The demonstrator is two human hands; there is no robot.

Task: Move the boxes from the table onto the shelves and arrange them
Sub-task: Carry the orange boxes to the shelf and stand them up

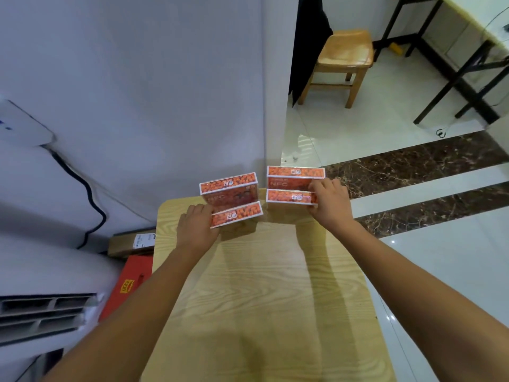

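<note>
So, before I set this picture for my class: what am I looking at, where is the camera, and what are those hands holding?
There is no machine here: a person wears one camera on the head, looking down at their own bare arms. The left hand grips the left box, the right hand grips the right box, both orange-printed, at the far end of a pale wooden table. No shelves show. A wooden stool stands on the floor beyond.

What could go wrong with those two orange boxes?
Each hand grips one box by one end: left hand the left box, right hand the right box. Either might tip or slip. They hang near the far edge of the table, so a dropped box could hit the tiled floor.
</note>
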